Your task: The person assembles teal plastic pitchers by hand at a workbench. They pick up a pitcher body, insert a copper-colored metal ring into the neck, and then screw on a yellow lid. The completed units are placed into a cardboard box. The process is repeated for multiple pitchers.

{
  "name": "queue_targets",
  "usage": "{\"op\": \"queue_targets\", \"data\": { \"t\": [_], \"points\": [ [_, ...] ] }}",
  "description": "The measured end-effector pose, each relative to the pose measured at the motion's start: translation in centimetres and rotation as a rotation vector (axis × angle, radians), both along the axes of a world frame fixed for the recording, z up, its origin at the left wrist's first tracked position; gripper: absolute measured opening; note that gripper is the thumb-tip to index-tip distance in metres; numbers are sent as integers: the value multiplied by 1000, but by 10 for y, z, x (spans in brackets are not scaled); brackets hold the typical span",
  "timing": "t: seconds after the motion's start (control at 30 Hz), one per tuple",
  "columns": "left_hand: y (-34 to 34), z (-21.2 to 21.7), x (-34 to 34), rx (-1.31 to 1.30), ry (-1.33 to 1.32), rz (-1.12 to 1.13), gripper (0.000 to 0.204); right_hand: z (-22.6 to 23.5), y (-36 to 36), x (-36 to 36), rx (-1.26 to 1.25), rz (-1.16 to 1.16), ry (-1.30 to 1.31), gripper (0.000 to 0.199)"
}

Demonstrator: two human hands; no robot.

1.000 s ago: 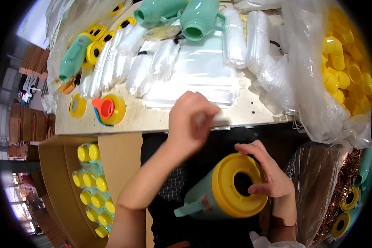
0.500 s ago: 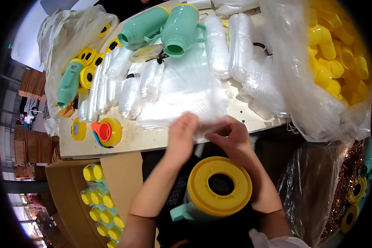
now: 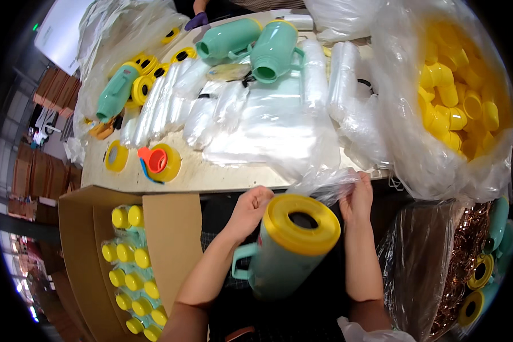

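A teal flask (image 3: 285, 268) with a side handle stands slightly tilted in front of my body, its yellow ring-shaped end (image 3: 273, 231) with a dark hole facing up. Beside that ring, my left hand (image 3: 249, 212) is closed with curled fingers; what they hold, if anything, I cannot make out. Past the ring's right side, my right hand (image 3: 357, 199) pinches the edge of a clear plastic bag (image 3: 325, 185). The bag stretches behind the flask's top toward the table's front edge. Flat clear bags (image 3: 256, 145) lie stacked just beyond it.
Two teal flasks (image 3: 229, 39) lie at the back beside rolled plastic bags (image 3: 343, 77). A red scoop-shaped piece (image 3: 154, 159) rests on a yellow ring. An open carton (image 3: 171, 228) of yellow-capped bottles is at left. A large bag of yellow cups (image 3: 450, 108) stands right. A gloved hand (image 3: 197, 20) shows behind.
My hands have moved apart and toward me, drawing the clear bag off the table's edge behind the flask. The flask now leans more, showing its side and handle. A gloved hand has come into view.
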State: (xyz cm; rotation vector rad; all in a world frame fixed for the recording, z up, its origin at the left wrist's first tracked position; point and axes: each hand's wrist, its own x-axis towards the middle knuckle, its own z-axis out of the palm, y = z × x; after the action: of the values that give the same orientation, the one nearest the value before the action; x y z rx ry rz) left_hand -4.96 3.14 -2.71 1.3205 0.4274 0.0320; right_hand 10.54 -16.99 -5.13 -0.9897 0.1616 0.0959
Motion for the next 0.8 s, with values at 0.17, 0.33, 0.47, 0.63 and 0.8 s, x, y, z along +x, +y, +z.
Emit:
{"op": "queue_targets", "data": {
  "t": [0.17, 0.33, 0.47, 0.63, 0.8],
  "points": [
    [4, 48, -31, 72, -212, 254, 20, 6, -20, -83, -561, -28, -649, 16],
    [-14, 21, -147, 602, -170, 195, 64, -2, -46, -184, -701, 489, -959, 20],
    [-56, -10, -223, 834, 282, 301, 66, -9, -57, -239, -687, 977, -353, 55],
    [-43, 1, -261, 1192, 156, 529, 51, 31, 11, -225, -586, 1380, -497, 72],
    [79, 27, -316, 1146, 90, 1093, 28, 128, 162, -243, -303, 1507, -889, 90]
  ]
}}
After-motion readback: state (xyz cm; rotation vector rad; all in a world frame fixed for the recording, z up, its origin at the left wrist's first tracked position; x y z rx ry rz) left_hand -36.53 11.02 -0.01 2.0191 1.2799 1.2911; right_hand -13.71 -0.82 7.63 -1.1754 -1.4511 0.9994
